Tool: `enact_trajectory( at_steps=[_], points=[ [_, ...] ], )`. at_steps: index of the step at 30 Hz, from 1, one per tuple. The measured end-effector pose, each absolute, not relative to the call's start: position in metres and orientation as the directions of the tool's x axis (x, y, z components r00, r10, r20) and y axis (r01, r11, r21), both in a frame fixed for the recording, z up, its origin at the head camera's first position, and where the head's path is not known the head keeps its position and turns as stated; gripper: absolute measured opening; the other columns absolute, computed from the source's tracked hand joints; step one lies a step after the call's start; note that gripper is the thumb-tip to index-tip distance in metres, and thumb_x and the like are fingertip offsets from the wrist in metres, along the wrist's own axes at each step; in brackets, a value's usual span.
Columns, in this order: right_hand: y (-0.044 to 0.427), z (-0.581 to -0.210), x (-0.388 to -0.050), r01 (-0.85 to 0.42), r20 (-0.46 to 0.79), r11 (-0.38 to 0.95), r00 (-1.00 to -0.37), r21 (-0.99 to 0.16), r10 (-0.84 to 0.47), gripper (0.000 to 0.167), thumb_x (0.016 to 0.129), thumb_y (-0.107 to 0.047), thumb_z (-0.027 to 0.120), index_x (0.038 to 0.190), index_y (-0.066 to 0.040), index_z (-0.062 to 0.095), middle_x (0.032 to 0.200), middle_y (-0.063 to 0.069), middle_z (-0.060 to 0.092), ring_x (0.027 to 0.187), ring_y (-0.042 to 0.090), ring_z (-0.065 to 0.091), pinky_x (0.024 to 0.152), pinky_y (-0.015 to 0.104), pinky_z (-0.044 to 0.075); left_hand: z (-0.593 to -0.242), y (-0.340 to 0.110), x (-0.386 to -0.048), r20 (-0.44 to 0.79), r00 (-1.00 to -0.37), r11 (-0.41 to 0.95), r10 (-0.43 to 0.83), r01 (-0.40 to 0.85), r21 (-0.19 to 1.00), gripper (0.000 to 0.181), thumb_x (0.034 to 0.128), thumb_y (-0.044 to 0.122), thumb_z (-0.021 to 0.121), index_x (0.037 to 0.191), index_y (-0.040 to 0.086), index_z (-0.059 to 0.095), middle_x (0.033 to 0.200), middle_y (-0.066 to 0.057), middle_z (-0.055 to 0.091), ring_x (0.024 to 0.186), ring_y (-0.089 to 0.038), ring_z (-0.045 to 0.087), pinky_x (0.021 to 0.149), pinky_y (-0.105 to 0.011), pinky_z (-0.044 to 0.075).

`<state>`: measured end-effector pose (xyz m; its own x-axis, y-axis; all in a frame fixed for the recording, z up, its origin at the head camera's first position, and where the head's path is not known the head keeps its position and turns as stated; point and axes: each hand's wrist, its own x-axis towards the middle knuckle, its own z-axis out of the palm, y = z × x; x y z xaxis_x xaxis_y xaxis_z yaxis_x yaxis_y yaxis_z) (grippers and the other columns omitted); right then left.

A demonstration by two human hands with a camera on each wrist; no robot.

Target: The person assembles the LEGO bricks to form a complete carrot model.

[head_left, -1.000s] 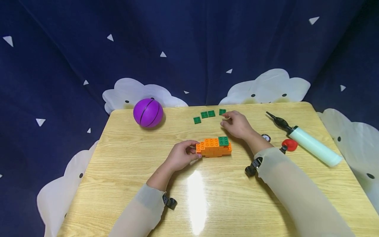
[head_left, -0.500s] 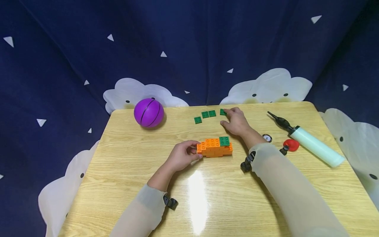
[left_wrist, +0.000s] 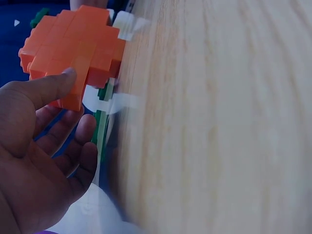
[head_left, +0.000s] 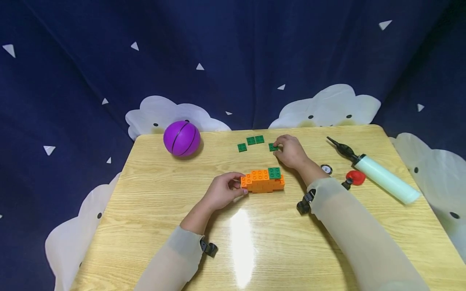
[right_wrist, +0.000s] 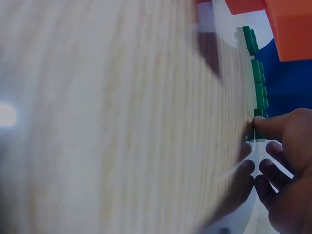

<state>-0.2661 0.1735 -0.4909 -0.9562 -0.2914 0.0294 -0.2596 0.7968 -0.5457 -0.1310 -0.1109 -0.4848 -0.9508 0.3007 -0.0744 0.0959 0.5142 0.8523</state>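
Observation:
In the head view, my left hand (head_left: 223,192) pinches the left end of an orange block build (head_left: 260,185) between thumb and fingers. A green brick (head_left: 274,173) is stacked on its right part. The left wrist view shows the stepped side of the orange build (left_wrist: 73,44), with the thumb pressed on it. Beyond it, the fingers of my right hand (head_left: 291,152) pinch a flat green brick (head_left: 272,147) on the table; its right part is covered by the fingertips. To its left lie three more green bricks (head_left: 242,147), two of them side by side.
A purple ball (head_left: 182,138) sits at the table's back left. On the right lie a hand pump (head_left: 386,179) with a black nozzle, a red object (head_left: 356,178) partly behind the right sleeve, and a small round disc (head_left: 326,169). A dark blue curtain hangs behind the table.
My right hand has taken hold of the rightmost green brick and drawn it a little toward me from the back edge. The left hand and the orange build have stayed put.

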Motion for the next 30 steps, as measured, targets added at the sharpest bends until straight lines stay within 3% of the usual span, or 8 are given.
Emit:
enact_trajectory(
  at_steps=[5, 15, 22, 30],
  points=[
    [0.176, -0.49, -0.259, -0.258, 0.025, 0.791, -0.955, -0.555, -0.295, 0.014, 0.097, -0.011, 0.071, 0.109, -0.003, 0.073, 0.128, 0.019, 0.065, 0.122, 0.039, 0.055, 0.111, 0.051, 0.039, -0.485, -0.111, -0.131, -0.072, -0.951, 0.513, 0.301, 0.097, 0.853, 0.042, 0.088, 0.022, 0.085, 0.127, 0.017, 0.071, 0.108, 0.005, 0.07, 0.094, -0.017, 0.065, 0.081, -0.035, 0.055],
    [0.184, -0.487, -0.246, -0.285, 0.041, 0.776, -0.947, -0.563, -0.318, 0.018, 0.099, -0.017, 0.07, 0.112, -0.005, 0.067, 0.115, 0.017, 0.066, 0.11, 0.037, 0.057, 0.1, 0.052, 0.044, -0.483, -0.11, -0.13, -0.079, -0.953, 0.527, 0.294, 0.092, 0.845, 0.042, 0.088, 0.02, 0.085, 0.128, 0.017, 0.071, 0.104, 0.002, 0.069, 0.093, -0.016, 0.064, 0.081, -0.036, 0.055],
    [0.185, -0.478, -0.236, -0.323, 0.064, 0.764, -0.935, -0.558, -0.348, 0.036, 0.099, -0.018, 0.069, 0.133, -0.004, 0.066, 0.134, 0.019, 0.063, 0.126, 0.039, 0.055, 0.108, 0.054, 0.042, -0.483, -0.11, -0.13, -0.085, -0.955, 0.529, 0.285, 0.082, 0.845, 0.043, 0.0885, 0.021, 0.085, 0.129, 0.017, 0.07, 0.113, 0.004, 0.07, 0.096, -0.018, 0.065, 0.083, -0.035, 0.055],
    [0.184, -0.457, -0.221, -0.377, 0.117, 0.719, -0.915, -0.584, -0.385, 0.039, 0.1, -0.019, 0.071, 0.136, -0.007, 0.067, 0.13, 0.016, 0.063, 0.112, 0.038, 0.063, 0.094, 0.052, 0.052, -0.481, -0.109, -0.129, -0.093, -0.954, 0.526, 0.284, 0.074, 0.847, 0.044, 0.0885, 0.021, 0.085, 0.13, 0.017, 0.07, 0.114, 0.003, 0.069, 0.096, -0.018, 0.064, 0.082, -0.035, 0.055]
  ],
)
